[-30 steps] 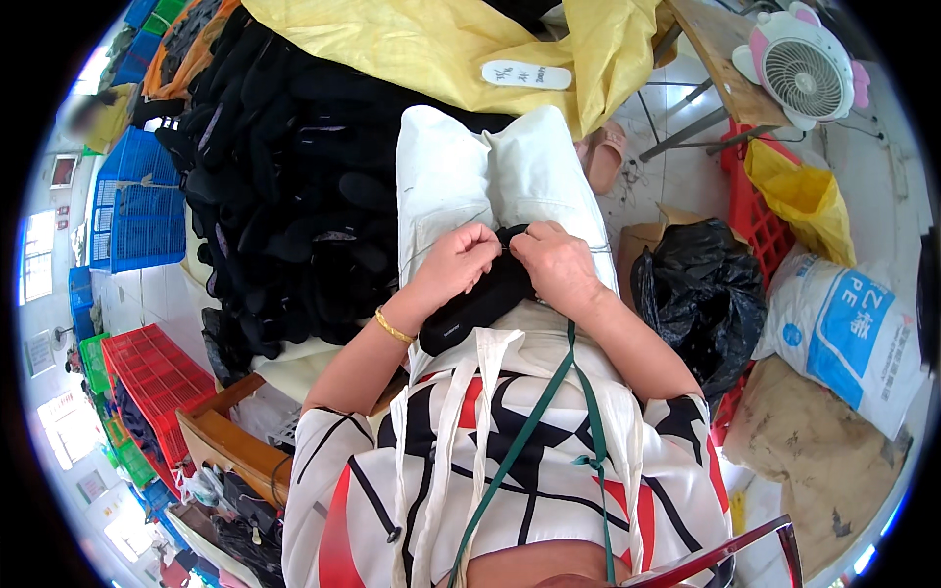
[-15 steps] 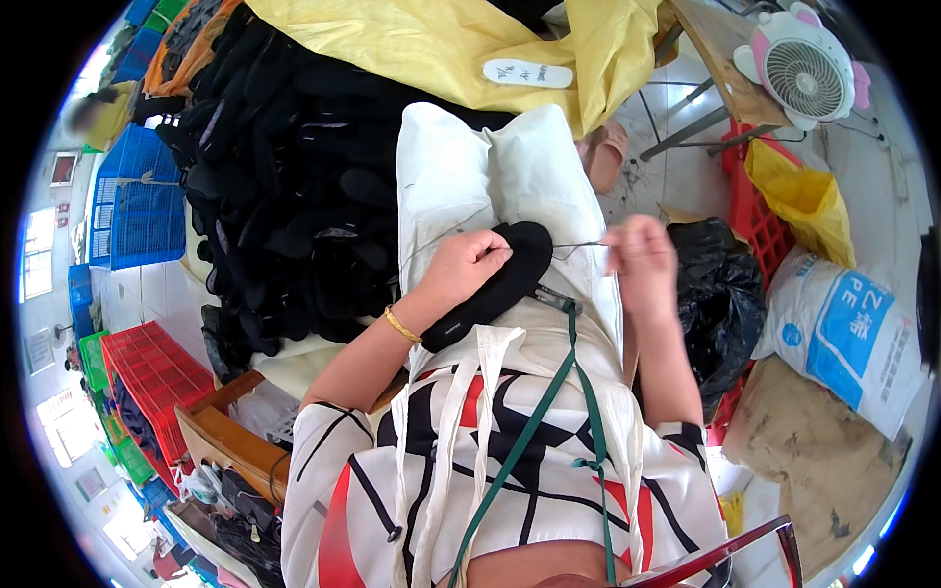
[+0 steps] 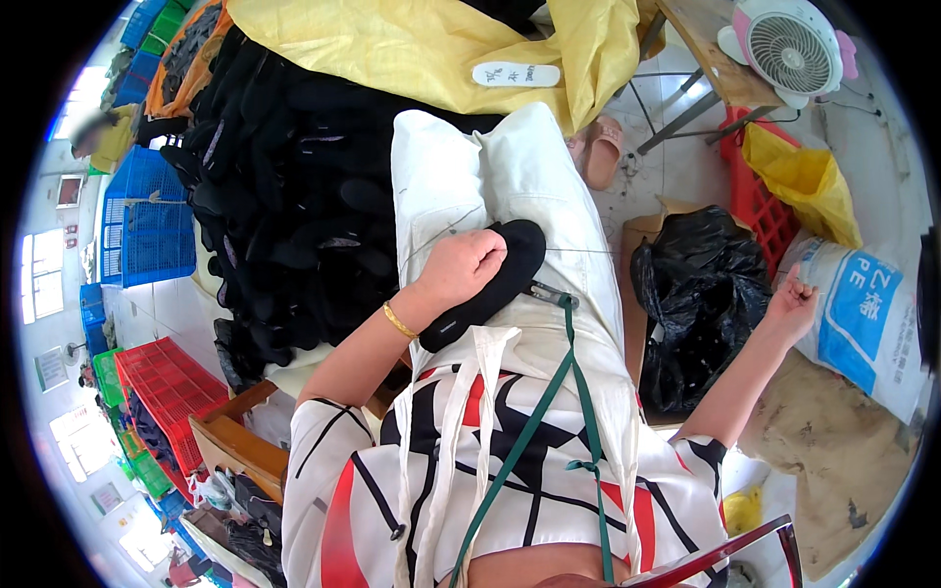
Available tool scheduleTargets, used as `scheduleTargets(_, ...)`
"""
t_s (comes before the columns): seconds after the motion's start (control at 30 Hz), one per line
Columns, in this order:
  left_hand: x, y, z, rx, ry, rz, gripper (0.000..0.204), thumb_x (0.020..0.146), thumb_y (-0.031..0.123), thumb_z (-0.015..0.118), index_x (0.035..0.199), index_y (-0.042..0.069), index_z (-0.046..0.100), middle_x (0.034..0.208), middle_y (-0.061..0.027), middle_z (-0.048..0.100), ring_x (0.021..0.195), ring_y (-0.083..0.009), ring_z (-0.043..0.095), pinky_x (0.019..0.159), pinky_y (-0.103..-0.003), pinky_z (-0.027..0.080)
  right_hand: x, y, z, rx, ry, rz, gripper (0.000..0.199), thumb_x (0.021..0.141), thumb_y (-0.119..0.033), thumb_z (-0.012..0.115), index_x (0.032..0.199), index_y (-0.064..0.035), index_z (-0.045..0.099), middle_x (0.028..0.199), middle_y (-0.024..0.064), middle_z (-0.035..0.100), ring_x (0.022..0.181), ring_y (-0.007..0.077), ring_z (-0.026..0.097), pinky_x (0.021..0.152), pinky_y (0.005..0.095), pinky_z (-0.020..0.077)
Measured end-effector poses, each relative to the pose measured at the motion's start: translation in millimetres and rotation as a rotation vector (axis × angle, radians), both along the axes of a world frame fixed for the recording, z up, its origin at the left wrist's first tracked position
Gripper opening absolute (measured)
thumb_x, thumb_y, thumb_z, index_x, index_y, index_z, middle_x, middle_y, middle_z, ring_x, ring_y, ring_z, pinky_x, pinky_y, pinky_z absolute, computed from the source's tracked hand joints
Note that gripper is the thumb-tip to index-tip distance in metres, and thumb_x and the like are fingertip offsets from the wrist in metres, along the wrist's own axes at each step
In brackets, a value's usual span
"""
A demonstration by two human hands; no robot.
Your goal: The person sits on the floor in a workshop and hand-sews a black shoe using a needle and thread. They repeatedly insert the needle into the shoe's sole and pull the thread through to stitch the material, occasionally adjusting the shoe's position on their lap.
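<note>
My left hand (image 3: 469,267) presses a black shoe sole (image 3: 510,263) down on the white apron (image 3: 510,167) over my lap, fingers curled over its top. My right hand (image 3: 792,297) is stretched far out to the right, closed in a fist in front of the white sack. A thin thread (image 3: 588,251) runs taut from the sole toward that fist; I cannot make out a needle. A small metal tool (image 3: 549,292) hangs on a green strap (image 3: 559,392) just below the sole.
A big pile of black soles (image 3: 284,216) lies left of my lap, with a yellow sheet (image 3: 421,49) and a white insole (image 3: 517,74) behind. A black plastic bag (image 3: 691,294), white sack (image 3: 863,314), red crate (image 3: 162,387), blue crate (image 3: 147,216) and fan (image 3: 789,49) stand around.
My right hand left the sole and swung far out to the right, drawing the thread tight. My left hand stayed on the sole.
</note>
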State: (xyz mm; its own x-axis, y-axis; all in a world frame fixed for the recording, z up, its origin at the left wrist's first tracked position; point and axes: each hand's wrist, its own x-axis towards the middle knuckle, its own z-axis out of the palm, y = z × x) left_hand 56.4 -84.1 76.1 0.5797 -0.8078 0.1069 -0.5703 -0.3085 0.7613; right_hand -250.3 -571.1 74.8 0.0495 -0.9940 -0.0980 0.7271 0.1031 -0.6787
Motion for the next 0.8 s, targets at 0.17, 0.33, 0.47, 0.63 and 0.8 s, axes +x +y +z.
scheduleTargets(0.17,1.5,-0.1,-1.1,0.07,-0.224,-0.014,0.007,0.089,0.016,0.066,0.091,0.009,0.066,0.08,-0.0096,0.068,0.07,-0.0297,0.065,0.061,-0.038,0.051,1.5,-2.6,14.6,-0.036,0.019,0.019,0.023,0.101,-0.009,0.051,0.08,-0.0007,0.047,0.071,0.0051,0.048,0.062,0.0172,0.046,0.107,0.0526,0.0475)
scheduleTargets(0.33,4.9,-3.1,3.2,0.112,-0.381,-0.052,0.01,0.088,0.02,0.068,0.092,0.011,0.068,0.078,-0.0067,0.068,0.069,-0.0275,0.066,0.059,-0.039,0.051,-0.3,-7.5,29.8,-0.026,0.009,0.054,0.023,0.1,-0.007,0.051,0.079,-0.0007,0.046,0.07,0.0053,0.047,0.062,0.0178,0.045,0.108,0.0534,0.0475)
scheduleTargets(0.47,10.9,-6.6,0.6,0.166,-0.49,-0.137,0.009,0.088,0.019,0.066,0.084,0.011,0.066,0.071,-0.0051,0.064,0.065,-0.0259,0.064,0.056,-0.038,0.05,-1.0,-15.0,63.1,-0.11,-0.002,0.138,0.023,0.101,-0.007,0.051,0.079,-0.0006,0.045,0.068,0.004,0.044,0.061,0.0172,0.043,0.11,0.0544,0.0448)
scheduleTargets(0.63,11.8,-13.3,1.1,0.223,-0.653,-0.203,0.011,0.083,0.015,0.065,0.074,0.011,0.061,0.071,-0.0031,0.058,0.069,-0.0224,0.062,0.058,-0.035,0.051,18.6,-2.2,136.1,-0.296,0.119,0.124,0.024,0.1,-0.005,0.052,0.078,0.0004,0.045,0.065,0.0021,0.039,0.059,0.0154,0.04,0.114,0.0553,0.0396)
scheduleTargets(0.8,11.9,-20.0,4.0,0.135,-0.667,-0.26,0.007,0.076,0.012,0.066,0.072,0.011,0.061,0.079,-0.0033,0.053,0.08,-0.0208,0.057,0.063,-0.032,0.052,-9.8,-56.0,168.8,-0.492,0.176,-0.11,0.019,0.097,0.001,0.053,0.079,0.002,0.048,0.065,0.0038,0.044,0.057,0.0147,0.044,0.107,0.0516,0.0482)
